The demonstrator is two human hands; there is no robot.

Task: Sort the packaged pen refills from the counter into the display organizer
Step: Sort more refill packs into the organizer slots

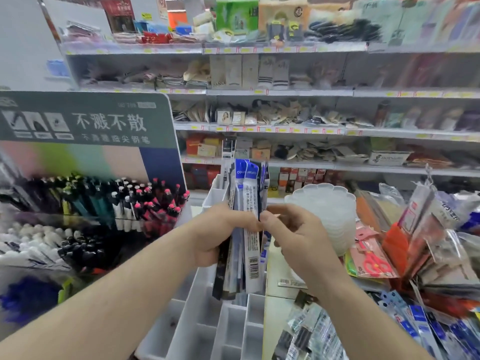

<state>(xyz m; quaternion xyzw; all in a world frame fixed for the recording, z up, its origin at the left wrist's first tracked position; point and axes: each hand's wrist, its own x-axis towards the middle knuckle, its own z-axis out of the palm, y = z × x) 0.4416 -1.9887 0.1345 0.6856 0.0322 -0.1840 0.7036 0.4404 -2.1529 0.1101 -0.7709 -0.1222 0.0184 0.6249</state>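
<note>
Left hand point(220, 229) is gripping an upright bundle of long, slim plastic-packaged pen refills point(245, 219); right hand point(291, 229) is pinching its right edge. White compartmented plastic display organizer point(228, 328) is sitting directly below both hands, so the bundle's vertical axis is probably lining up for a straight drop, left hand nearer.

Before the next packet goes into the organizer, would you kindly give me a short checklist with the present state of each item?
1. Left hand grips the bundle of long blue-and-white packaged pen refills: ok.
2. Right hand pinches the bundle's right edge with its fingertips: ok.
3. One single packet separated from the bundle: cannot tell, the packets overlap.
4. White plastic compartmented display organizer lies below the bundle with open compartments showing: ok.
5. Correct compartment for this refill type: cannot tell, no labels readable.
6. More blue packaged refills on the counter wait at lower right, so sorting is unfinished: ok.
</note>
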